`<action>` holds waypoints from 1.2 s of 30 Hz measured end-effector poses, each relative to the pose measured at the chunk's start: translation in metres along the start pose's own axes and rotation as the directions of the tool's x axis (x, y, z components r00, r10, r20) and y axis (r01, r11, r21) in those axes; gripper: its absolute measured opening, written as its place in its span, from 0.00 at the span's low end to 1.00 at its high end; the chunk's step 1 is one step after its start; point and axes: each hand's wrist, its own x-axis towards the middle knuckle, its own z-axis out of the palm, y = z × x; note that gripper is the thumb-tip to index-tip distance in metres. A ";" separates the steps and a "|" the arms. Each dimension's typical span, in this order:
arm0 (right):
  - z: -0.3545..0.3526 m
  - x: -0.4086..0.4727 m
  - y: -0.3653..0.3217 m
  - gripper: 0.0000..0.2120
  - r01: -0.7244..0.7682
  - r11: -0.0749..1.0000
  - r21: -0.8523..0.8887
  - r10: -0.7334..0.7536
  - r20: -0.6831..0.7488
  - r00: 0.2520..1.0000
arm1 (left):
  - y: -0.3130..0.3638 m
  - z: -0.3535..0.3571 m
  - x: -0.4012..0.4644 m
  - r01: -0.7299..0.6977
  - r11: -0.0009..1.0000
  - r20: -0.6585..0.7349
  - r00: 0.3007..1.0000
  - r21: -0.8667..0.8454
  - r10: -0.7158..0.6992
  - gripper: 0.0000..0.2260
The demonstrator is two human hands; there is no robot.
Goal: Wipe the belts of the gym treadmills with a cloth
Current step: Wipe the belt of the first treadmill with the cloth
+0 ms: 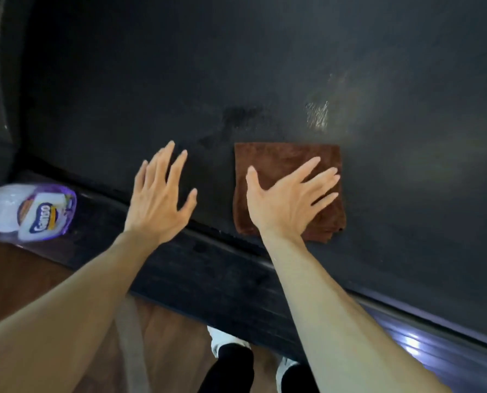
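A wide black treadmill belt [265, 66] fills most of the view. A folded brown cloth [273, 157] lies flat on it near the belt's near edge. My right hand [287, 199] presses on the cloth with straight, spread fingers. My left hand [160, 199] is to the left of the cloth, fingers spread and straight, over the bare belt beside the side rail; whether it touches the belt I cannot tell. A wet, shiny smear [318, 114] shows on the belt just beyond the cloth.
The treadmill's dark side rail [208, 273] runs diagonally below my hands. A plastic-wrapped pack of paper rolls [32, 214] lies on the rail at the left. Wooden floor [24, 279] and my white shoes [222, 338] are below.
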 end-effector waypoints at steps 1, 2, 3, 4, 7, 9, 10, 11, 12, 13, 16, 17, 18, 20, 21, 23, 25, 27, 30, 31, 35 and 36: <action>0.007 0.002 -0.005 0.62 -0.029 1.000 0.008 0.029 -0.005 1.000 | -0.004 0.005 -0.002 -0.001 1.000 0.008 1.000 0.000 0.001 0.33; 0.015 0.003 -0.009 0.64 -0.043 0.999 0.012 0.043 -0.019 0.999 | -0.007 0.009 -0.004 -0.007 1.000 0.014 1.000 0.002 0.007 0.33; 0.024 0.004 -0.010 0.65 -0.045 0.999 0.013 0.046 -0.048 0.998 | -0.010 0.012 -0.005 -0.014 1.000 0.014 1.000 0.001 0.014 0.32; 0.032 0.004 -0.009 0.65 -0.039 0.999 0.005 0.040 -0.090 0.995 | -0.012 0.015 -0.006 -0.015 1.000 0.007 1.000 -0.008 0.015 0.32; 0.048 0.004 -0.002 0.63 0.004 0.999 -0.045 -0.013 -0.226 0.974 | -0.014 0.014 -0.005 0.003 0.999 -0.015 1.000 -0.052 -0.004 0.32; 0.053 0.005 -0.001 0.61 0.004 0.997 -0.075 -0.024 -0.270 0.963 | -0.014 0.014 -0.004 0.006 0.997 -0.035 0.999 -0.081 -0.009 0.31; 0.055 0.006 -0.001 0.61 -0.003 0.996 -0.086 -0.021 -0.279 0.960 | -0.015 0.014 -0.004 0.006 0.996 -0.047 0.999 -0.089 -0.010 0.30; 0.055 0.006 -0.002 0.61 -0.008 0.995 -0.096 -0.019 -0.282 0.959 | -0.015 0.014 -0.004 0.006 0.996 -0.054 0.998 -0.090 -0.011 0.29; 0.055 0.006 -0.003 0.61 -0.013 0.994 -0.108 -0.018 -0.287 0.958 | -0.016 0.013 -0.004 0.009 0.996 -0.054 0.998 -0.092 -0.014 0.30; 0.055 0.006 -0.003 0.61 -0.019 0.993 -0.119 -0.017 -0.295 0.955 | -0.016 0.012 -0.003 0.012 0.995 -0.049 0.999 -0.096 -0.017 0.31; 0.054 0.007 -0.004 0.61 -0.028 0.989 -0.147 -0.018 -0.306 0.952 | -0.014 0.010 -0.001 0.013 0.996 -0.025 1.000 -0.086 -0.015 0.34; 0.054 0.007 -0.005 0.61 -0.034 0.987 -0.158 -0.016 -0.305 0.952 | -0.014 0.010 -0.002 0.017 0.996 -0.014 1.000 -0.085 -0.018 0.34; 0.053 0.006 -0.005 0.62 -0.041 0.985 -0.168 -0.013 -0.306 0.952 | -0.015 0.009 -0.003 0.018 0.996 -0.005 1.000 -0.086 -0.018 0.34; 0.054 0.006 -0.006 0.62 -0.045 0.981 -0.188 -0.014 -0.303 0.953 | -0.014 0.010 -0.003 0.025 0.996 0.001 1.000 -0.091 -0.025 0.34; 0.053 0.006 -0.006 0.62 -0.049 0.979 -0.196 -0.013 -0.303 0.953 | -0.014 0.010 -0.003 0.025 0.995 0.003 1.000 -0.093 -0.025 0.34; 0.053 0.007 -0.005 0.62 -0.049 0.976 -0.213 -0.017 -0.296 0.955 | -0.014 0.011 -0.004 0.015 0.996 0.008 1.000 -0.090 -0.015 0.33; 0.051 0.007 -0.007 0.62 -0.051 0.972 -0.228 -0.018 -0.290 0.957 | -0.014 0.012 -0.003 0.013 0.995 0.007 1.000 -0.099 -0.013 0.33; 0.050 0.005 -0.008 0.61 -0.048 0.974 -0.222 -0.015 -0.272 0.962 | -0.015 0.012 -0.004 0.019 0.995 0.025 1.000 -0.096 -0.016 0.33; 0.050 0.004 -0.007 0.61 -0.022 0.975 -0.221 -0.042 -0.279 0.959 | -0.013 0.010 -0.004 0.018 0.995 0.005 1.000 -0.096 -0.018 0.33; 0.051 0.004 -0.006 0.61 -0.018 0.977 -0.212 -0.041 -0.272 0.962 | -0.014 0.011 -0.004 0.011 0.996 -0.001 1.000 -0.094 -0.011 0.33; 0.055 0.006 0.000 0.61 0.029 0.982 -0.184 -0.082 -0.289 0.954 | -0.016 0.015 -0.006 -0.009 0.995 -0.037 0.999 -0.097 0.005 0.32; 0.056 0.006 0.002 0.61 0.044 0.982 -0.184 -0.095 -0.280 0.955 | -0.017 0.017 -0.007 -0.013 0.996 -0.046 0.999 -0.092 0.009 0.32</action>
